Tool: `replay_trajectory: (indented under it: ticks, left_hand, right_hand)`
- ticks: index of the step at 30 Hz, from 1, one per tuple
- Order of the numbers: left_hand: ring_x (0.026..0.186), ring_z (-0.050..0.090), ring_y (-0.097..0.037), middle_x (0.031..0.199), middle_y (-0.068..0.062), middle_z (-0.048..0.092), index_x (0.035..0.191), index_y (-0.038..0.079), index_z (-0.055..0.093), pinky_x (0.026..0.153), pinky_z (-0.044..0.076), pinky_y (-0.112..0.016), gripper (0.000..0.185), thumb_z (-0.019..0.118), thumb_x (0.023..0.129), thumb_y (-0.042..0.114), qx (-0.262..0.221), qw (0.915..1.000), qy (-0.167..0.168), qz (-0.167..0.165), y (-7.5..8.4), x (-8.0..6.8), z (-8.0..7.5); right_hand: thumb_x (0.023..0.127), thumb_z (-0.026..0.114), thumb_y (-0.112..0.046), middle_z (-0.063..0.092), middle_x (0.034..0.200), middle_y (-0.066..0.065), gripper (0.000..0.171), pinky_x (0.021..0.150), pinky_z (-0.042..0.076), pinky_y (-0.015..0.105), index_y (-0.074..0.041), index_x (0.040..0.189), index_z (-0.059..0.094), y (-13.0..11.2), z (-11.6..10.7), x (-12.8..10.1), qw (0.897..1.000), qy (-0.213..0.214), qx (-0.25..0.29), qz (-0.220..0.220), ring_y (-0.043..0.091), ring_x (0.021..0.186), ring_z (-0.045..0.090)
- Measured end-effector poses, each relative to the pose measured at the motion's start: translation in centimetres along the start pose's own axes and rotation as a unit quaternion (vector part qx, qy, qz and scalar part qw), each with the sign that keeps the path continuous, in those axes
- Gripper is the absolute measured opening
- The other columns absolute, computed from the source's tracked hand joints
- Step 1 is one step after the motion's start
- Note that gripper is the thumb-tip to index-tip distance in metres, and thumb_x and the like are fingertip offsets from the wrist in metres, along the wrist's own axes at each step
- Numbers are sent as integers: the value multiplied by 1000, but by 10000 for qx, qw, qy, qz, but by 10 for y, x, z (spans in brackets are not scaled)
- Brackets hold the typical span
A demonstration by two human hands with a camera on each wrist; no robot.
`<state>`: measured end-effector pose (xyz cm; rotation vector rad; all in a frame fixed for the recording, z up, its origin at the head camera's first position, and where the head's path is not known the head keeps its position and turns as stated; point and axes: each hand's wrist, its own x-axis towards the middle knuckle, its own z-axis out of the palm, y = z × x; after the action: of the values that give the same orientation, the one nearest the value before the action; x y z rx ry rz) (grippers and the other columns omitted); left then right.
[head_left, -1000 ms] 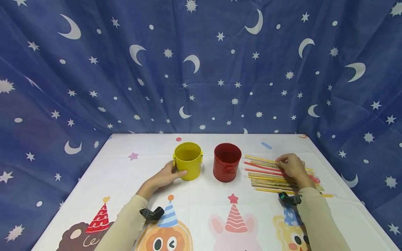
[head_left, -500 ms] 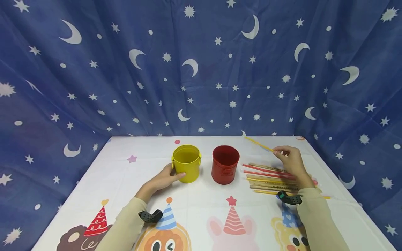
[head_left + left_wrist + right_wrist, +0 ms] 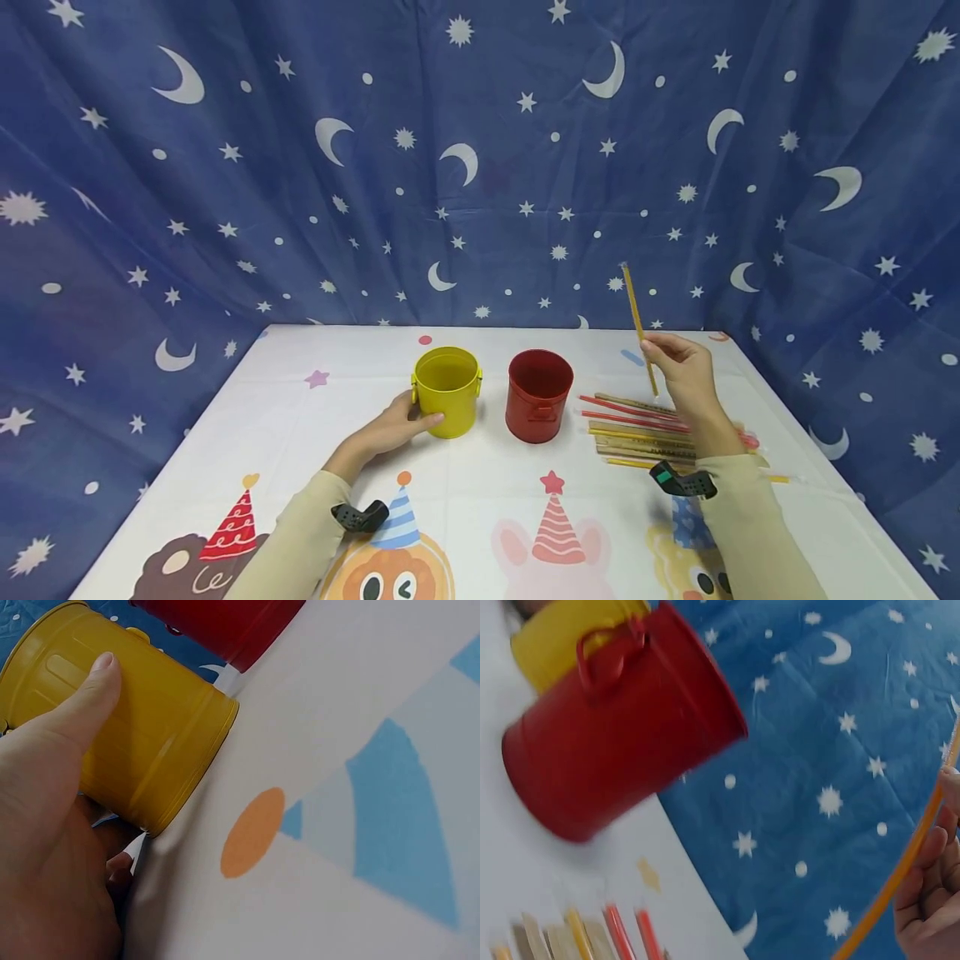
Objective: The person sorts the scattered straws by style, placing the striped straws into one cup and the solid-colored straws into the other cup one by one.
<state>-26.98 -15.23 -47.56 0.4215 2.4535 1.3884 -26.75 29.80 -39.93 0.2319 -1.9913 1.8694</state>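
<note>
A yellow bucket [image 3: 447, 390] and a red bucket [image 3: 537, 395] stand side by side mid-table. My left hand [image 3: 392, 428] grips the yellow bucket [image 3: 142, 742] from its left side, thumb across its wall. My right hand [image 3: 684, 373] is lifted above a pile of red and yellow sticks [image 3: 643, 430] to the right of the red bucket. It pinches one yellow stick [image 3: 638, 325] that points almost straight up. The right wrist view shows the red bucket [image 3: 622, 735], the yellow stick [image 3: 900, 870] in my fingers and the ends of the sticks on the table [image 3: 585, 937].
The table [image 3: 247, 433] wears a white cloth printed with party hats and cartoon animals. A blue curtain [image 3: 300, 167] with moons and stars hangs right behind it and down both sides. Both forearms have beige sleeves and black wrist mounts.
My right hand has lifted a yellow stick off the pile, raised it and swung it from nearly flat to nearly upright. The left hand has stayed on the yellow bucket.
</note>
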Motion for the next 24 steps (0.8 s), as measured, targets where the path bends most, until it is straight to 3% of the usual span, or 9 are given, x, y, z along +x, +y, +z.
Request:
replay_trajectory:
  ticks: [3,9,20,24]
  left_hand:
    - [157,21,-36,168,-18,23,160,4,22,128,16,-57,92,66,94,50,-2,10000,-33,-17,0,0,1]
    - [156,22,-35,168,-17,24,160,4,22,128,17,-57,92,66,94,51,48,10000,-28,-3,1,0,1]
    - [156,22,-37,168,-19,22,160,3,20,127,17,-60,94,65,94,52,149,9999,-14,32,-1,-1,-1]
    - [156,22,-36,168,-18,22,160,4,20,127,17,-58,93,65,94,52,112,9999,-10,26,-1,0,1]
  right_hand:
    - [99,59,0,73,84,-12,27,76,55,13,-20,95,77,-7,7,-4,9953,-144,953,119,2,78,65]
    - [101,57,-4,73,89,-6,22,76,55,16,-15,98,76,-23,17,-11,9735,-391,2224,367,5,80,65]
    - [105,47,-2,73,95,-1,26,80,53,23,-9,103,72,-42,27,-16,9346,-941,3424,188,11,86,65]
    - [105,47,-3,71,95,0,24,78,54,22,-9,103,71,-47,31,-18,9254,-824,3693,227,12,86,64]
